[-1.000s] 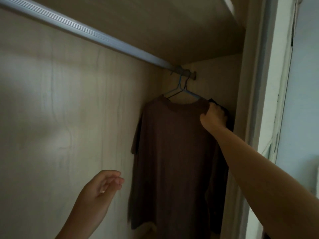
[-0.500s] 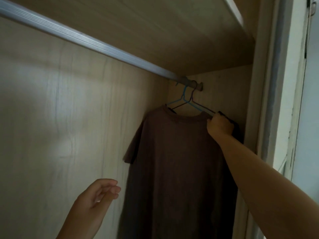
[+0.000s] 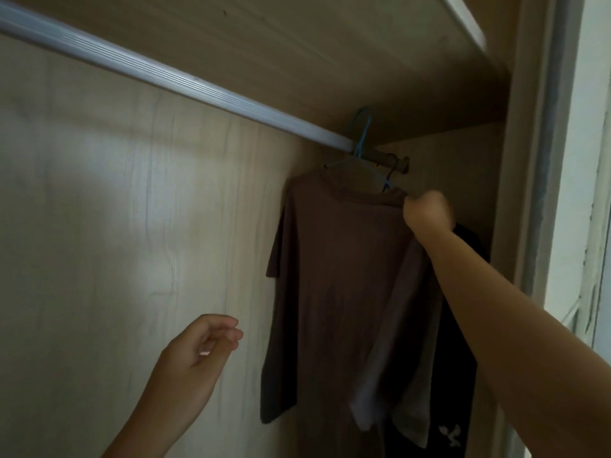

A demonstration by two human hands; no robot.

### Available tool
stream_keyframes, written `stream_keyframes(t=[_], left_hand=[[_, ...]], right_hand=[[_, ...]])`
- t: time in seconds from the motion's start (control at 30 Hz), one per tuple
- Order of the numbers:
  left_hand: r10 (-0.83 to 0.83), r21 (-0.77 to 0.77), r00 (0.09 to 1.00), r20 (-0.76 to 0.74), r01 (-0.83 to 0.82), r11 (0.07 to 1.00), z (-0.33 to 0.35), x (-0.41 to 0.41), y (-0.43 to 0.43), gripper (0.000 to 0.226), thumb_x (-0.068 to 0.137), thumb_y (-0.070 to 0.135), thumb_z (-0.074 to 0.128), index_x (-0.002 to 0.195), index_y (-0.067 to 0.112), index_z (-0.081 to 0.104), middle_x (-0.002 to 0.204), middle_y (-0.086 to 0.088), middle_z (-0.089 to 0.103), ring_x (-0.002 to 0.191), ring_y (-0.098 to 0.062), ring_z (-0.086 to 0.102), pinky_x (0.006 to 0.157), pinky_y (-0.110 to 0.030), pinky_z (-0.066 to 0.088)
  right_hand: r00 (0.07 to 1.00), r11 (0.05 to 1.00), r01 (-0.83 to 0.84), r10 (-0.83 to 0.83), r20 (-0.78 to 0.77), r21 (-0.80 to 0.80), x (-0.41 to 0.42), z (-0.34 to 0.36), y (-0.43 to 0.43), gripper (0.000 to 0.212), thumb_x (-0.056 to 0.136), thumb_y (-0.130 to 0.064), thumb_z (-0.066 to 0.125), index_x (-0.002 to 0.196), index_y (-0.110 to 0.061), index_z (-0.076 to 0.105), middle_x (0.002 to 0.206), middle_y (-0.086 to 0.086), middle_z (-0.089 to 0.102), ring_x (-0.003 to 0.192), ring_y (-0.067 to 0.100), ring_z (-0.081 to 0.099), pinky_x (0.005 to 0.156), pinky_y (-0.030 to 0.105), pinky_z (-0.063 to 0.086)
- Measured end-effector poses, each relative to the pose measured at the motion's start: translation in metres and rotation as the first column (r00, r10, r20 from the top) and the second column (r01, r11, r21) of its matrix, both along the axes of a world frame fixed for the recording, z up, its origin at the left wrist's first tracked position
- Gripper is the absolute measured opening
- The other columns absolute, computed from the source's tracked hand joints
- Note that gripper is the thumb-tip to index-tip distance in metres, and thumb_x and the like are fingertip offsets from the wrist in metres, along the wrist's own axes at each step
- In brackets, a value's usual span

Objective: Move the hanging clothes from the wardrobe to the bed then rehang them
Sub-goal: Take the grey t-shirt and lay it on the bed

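My right hand point(image 3: 426, 211) is up at the far right end of the wardrobe, closed in a fist on the right shoulder of the brown T-shirt point(image 3: 340, 276). I see only the back of that hand, so the fingers are hidden, but they are curled tight on the cloth where the arm of the blue hanger point(image 3: 362, 140) runs into it. The shirt hangs full length on this hanger, front towards me, one sleeve sticking out to the left. The hanger's hook rises over the top of the silver rail point(image 3: 185, 82); whether it bears on the rail I cannot tell. A second, darker hook point(image 3: 391, 170) sits just beside it, close to the rail's end bracket.

Behind the brown shirt, to its right, hangs a pale grey garment point(image 3: 416, 375), and behind that a black garment point(image 3: 463, 325) with a small white print near its hem.

My left hand point(image 3: 195, 361) hangs low in front of the pale wood back panel point(image 3: 132, 226), well apart from the clothes, its fingers loosely curled, holding nothing.
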State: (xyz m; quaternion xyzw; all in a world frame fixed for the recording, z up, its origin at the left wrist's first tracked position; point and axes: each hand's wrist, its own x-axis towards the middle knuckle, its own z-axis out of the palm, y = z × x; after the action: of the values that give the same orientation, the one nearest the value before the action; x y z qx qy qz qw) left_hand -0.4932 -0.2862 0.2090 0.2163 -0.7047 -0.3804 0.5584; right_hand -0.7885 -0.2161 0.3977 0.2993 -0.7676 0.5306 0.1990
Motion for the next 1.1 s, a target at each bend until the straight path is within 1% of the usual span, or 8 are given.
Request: stream_keyframes(t=[0.07, 0.13, 0.23, 0.37, 0.63, 0.83, 0.93, 1.1], left_hand=[[0.013, -0.012, 1.000, 0.011, -0.013, 1.000, 0.002, 0.003, 0.003, 0.011, 0.077, 0.033, 0.058, 0.075, 0.042, 0.063, 0.088, 0.012, 0.071, 0.091, -0.016, 0.065, 0.079, -0.026, 0.044], [0.039, -0.042, 0.999, 0.038, -0.037, 0.998, 0.001, 0.003, 0.004, 0.011, 0.084, 0.026, 0.060, 0.079, 0.036, 0.063, 0.086, 0.005, 0.071, 0.094, -0.015, 0.064, 0.077, -0.020, 0.043], [0.101, -0.100, 0.992, 0.080, -0.093, 0.991, 0.003, 0.001, 0.009, 0.012, 0.087, 0.017, 0.056, 0.088, 0.028, 0.062, 0.095, 0.013, 0.065, 0.095, -0.006, 0.060, 0.074, -0.012, 0.039], [0.182, -0.171, 0.978, 0.101, -0.163, 0.972, 0.003, -0.001, 0.008, 0.016, 0.088, 0.014, 0.054, 0.102, 0.018, 0.061, 0.093, 0.023, 0.057, 0.089, 0.008, 0.052, 0.071, -0.007, 0.036], [0.205, -0.215, 0.977, 0.052, -0.190, 0.958, 0.013, 0.007, -0.004, 0.020, 0.088, 0.015, 0.053, 0.107, 0.016, 0.060, 0.095, 0.018, 0.058, 0.086, 0.013, 0.050, 0.068, 0.000, 0.039], [0.272, -0.283, 0.962, 0.006, -0.259, 0.924, 0.021, 0.008, -0.009, 0.025, 0.087, 0.012, 0.055, 0.111, 0.012, 0.060, 0.109, 0.000, 0.059, 0.100, -0.007, 0.052, 0.082, -0.015, 0.037], [0.346, -0.376, 0.938, 0.021, -0.313, 0.872, 0.019, 0.006, -0.015, 0.030, 0.087, 0.012, 0.057, 0.116, 0.007, 0.058, 0.121, -0.009, 0.058, 0.112, -0.019, 0.052, 0.096, -0.025, 0.035], [0.493, -0.473, 0.859, 0.134, -0.382, 0.794, 0.000, 0.004, -0.032, 0.062, 0.080, 0.042, 0.039, 0.128, 0.002, 0.047, 0.132, -0.021, 0.051, 0.122, -0.039, 0.046, 0.102, -0.047, 0.037]], right_hand=[[1.000, 1.000, -0.019, 0.019, -0.002, -0.007, 0.004, -0.004, 0.002, 0.030, 0.093, -0.025, 0.047, 0.097, 0.002, 0.060, 0.100, 0.021, 0.062, 0.096, 0.037, 0.058, 0.076, 0.037, 0.045], [0.998, 0.998, -0.058, 0.058, 0.034, 0.000, 0.007, -0.015, 0.006, 0.029, 0.091, -0.028, 0.050, 0.074, -0.005, 0.055, 0.075, 0.014, 0.056, 0.074, 0.032, 0.056, 0.061, 0.033, 0.043], [0.990, 0.993, -0.112, 0.114, 0.083, -0.023, 0.016, -0.036, 0.012, 0.045, 0.089, -0.028, 0.054, 0.050, -0.012, 0.039, 0.052, 0.005, 0.039, 0.049, 0.020, 0.038, 0.048, 0.027, 0.029], [0.971, 0.967, -0.172, 0.198, 0.131, -0.187, 0.036, -0.032, 0.012, 0.044, 0.085, -0.024, 0.059, 0.048, -0.013, 0.039, 0.052, 0.004, 0.041, 0.053, 0.020, 0.041, 0.063, 0.032, 0.035], [0.983, 0.976, -0.125, 0.145, 0.109, -0.176, 0.054, -0.032, 0.025, 0.038, 0.084, -0.034, 0.060, 0.054, -0.014, 0.049, 0.058, 0.003, 0.048, 0.069, 0.027, 0.053, 0.067, 0.038, 0.043], [0.969, 0.969, -0.173, 0.199, 0.146, -0.176, 0.062, -0.070, 0.048, 0.043, 0.077, -0.040, 0.066, 0.048, -0.015, 0.047, 0.052, 0.004, 0.047, 0.053, 0.019, 0.046, 0.058, 0.033, 0.036], [0.946, 0.959, -0.248, 0.271, 0.180, -0.139, 0.071, -0.095, 0.064, 0.035, 0.078, -0.037, 0.067, 0.055, -0.012, 0.056, 0.060, 0.007, 0.056, 0.061, 0.021, 0.053, 0.060, 0.032, 0.040], [0.913, 0.937, -0.344, 0.348, 0.212, -0.056, 0.079, -0.141, 0.091, 0.031, 0.078, -0.030, 0.069, 0.056, -0.010, 0.060, 0.056, 0.005, 0.056, 0.056, 0.016, 0.052, 0.057, 0.028, 0.041]])
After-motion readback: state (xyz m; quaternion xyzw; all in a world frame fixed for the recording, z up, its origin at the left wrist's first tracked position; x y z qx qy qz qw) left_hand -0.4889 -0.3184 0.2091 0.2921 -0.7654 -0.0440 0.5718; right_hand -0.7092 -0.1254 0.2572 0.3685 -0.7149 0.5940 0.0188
